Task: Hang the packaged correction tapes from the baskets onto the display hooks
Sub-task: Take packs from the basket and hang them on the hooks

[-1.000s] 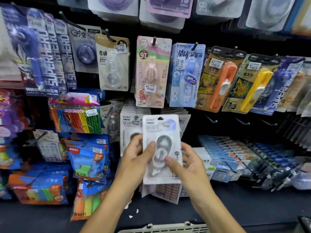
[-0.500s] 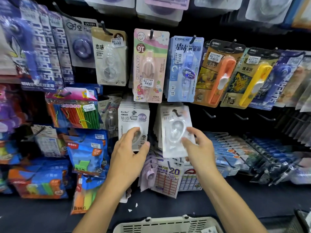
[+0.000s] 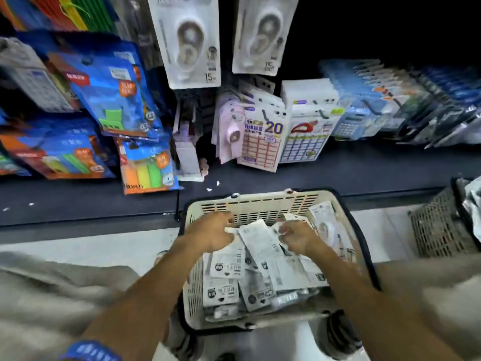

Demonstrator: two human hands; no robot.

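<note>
1. I see my left hand [image 3: 212,234] reaching into the cream basket [image 3: 260,204], fingers curled on the edge of a packet [image 3: 256,239] lying on the heap.
2. My right hand [image 3: 295,237] pinches a packet corner just beside it.
3. Above, two hung correction tapes [image 3: 188,40] dangle from the display.
4. A grey basket [image 3: 440,225] sits far right.

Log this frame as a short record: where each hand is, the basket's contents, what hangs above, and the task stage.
left hand: in the cream basket, fingers on the packs
right hand: in the basket, pinching a pack's edge, it seems
contents: loose correction tape packs, mostly back side up
above: two hung correction tape packs
second basket: dark mesh, at right
stage: picking the next pack
</note>
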